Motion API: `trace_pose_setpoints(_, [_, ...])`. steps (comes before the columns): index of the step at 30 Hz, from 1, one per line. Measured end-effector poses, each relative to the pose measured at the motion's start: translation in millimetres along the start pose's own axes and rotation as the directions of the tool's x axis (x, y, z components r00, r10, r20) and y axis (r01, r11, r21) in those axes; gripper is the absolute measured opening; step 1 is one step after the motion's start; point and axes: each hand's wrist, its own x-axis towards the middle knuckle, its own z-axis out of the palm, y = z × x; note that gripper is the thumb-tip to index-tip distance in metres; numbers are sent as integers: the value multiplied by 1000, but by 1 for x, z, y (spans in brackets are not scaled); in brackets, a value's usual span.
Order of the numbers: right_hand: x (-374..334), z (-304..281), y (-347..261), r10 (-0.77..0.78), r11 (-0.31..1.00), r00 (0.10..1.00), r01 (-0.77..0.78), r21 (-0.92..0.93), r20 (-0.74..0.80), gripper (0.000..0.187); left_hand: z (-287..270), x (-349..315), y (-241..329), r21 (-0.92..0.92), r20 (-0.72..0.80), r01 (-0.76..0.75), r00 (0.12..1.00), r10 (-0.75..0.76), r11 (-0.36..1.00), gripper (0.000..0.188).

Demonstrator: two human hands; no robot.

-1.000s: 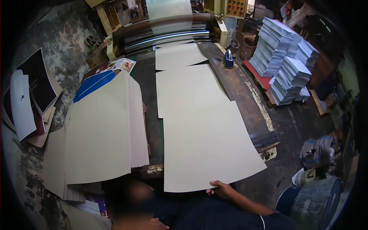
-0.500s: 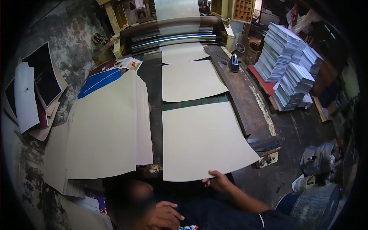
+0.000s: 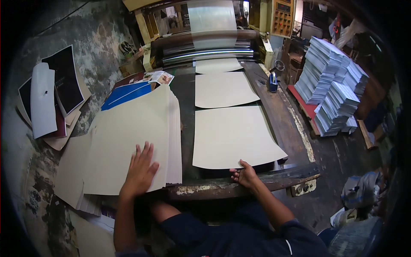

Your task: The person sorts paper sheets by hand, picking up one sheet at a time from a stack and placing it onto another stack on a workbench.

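Pale sheet (image 3: 235, 139), right of the stack (image 3: 124, 132), now nearly meets the next sheet (image 3: 224, 89), closing the gap. Our left hand (image 3: 140, 172), fingers apart, has come over the stack; whether our right hand (image 3: 246, 175) clamps the sheet, we cannot tell.

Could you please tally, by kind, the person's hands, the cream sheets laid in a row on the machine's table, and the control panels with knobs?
Hands: 2 (left hand, right hand)
Cream sheets in the row: 3 (near sheet, middle sheet, far sheet)
Control panel: 1
Total: 6
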Motion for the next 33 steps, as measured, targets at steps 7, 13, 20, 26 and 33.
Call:
trace_pose_setpoints(7, [47,5,-23,-58,998,995,58,-8,-78,50,-18,-39,5,-185,4,-202,978,206,962,70])
trace_pose_setpoints(13, [86,0,-22,-136,989,982,143,42,-132,44,-8,-43,-2,-646,-224,-45,965,-133,762,39])
trace_pose_setpoints(20, [20,68,-15,-164,986,986,164,-21,1,54,-4,-55,24,-93,-712,-217,697,88,972,34])
trace_pose_setpoints(26, [-81,123,-42,-174,945,736,312,-100,654,65,-10,-49,75,-287,-393,-523,828,399,803,21])
trace_pose_setpoints(33, [-102,88,-17,-97,957,941,178,-228,324,26,-19,-51,84,-27,-267,-412,881,391,911,49])
